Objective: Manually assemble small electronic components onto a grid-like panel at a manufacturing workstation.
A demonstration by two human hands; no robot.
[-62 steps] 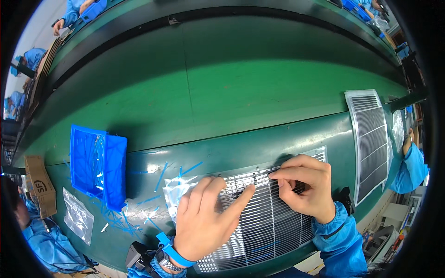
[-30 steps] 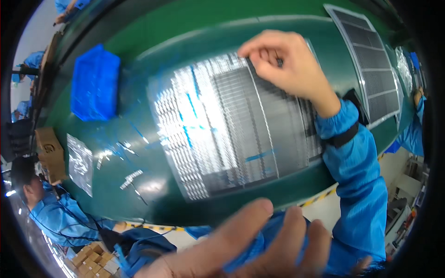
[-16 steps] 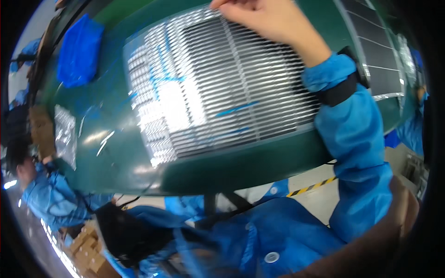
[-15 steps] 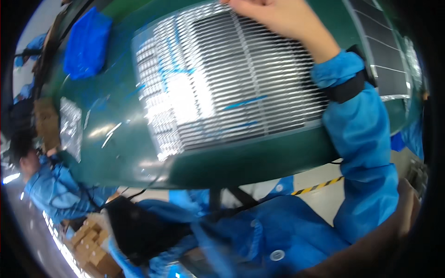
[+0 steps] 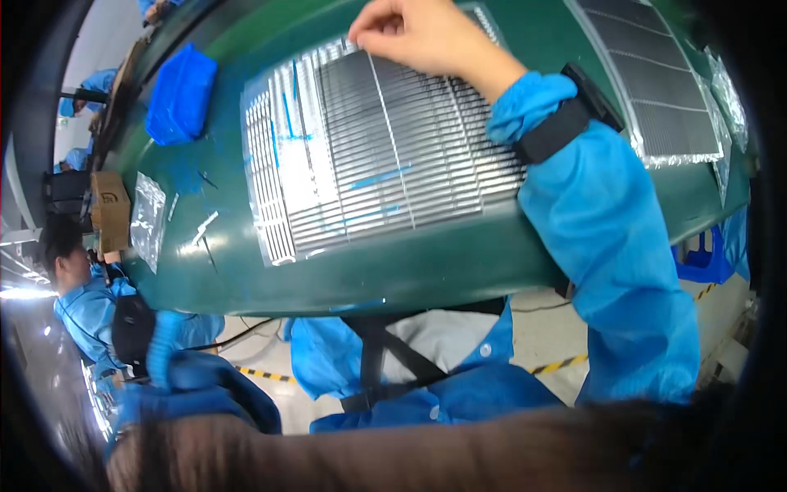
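Note:
A flat panel of thin dark and silvery parallel strips [image 5: 426,156] lies on the green table in front of me, with a clear plastic edge and several slim blue pieces across it. Over its far edge reaches my right hand [image 5: 418,34], thumb and fingertips drawn together in a pinch. Whatever is between those fingertips is hidden or too small to make out. A black band [image 5: 557,131] wraps the blue right sleeve. My left hand does not show. Bright glare covers part of the panel's left side.
A blue plastic bin [image 5: 182,97] stands at the far left. Nearer are a clear plastic bag [image 5: 148,221], white scraps [image 5: 205,227] and a cardboard box [image 5: 110,211]. A second dark panel [image 5: 648,78] lies on the right. A co-worker [image 5: 86,303] is at the left.
The view has shifted, so the panel and bin sit differently in the picture. My right hand shows more fully, still at the panel's far edge. The dark shape at the lower left has moved away.

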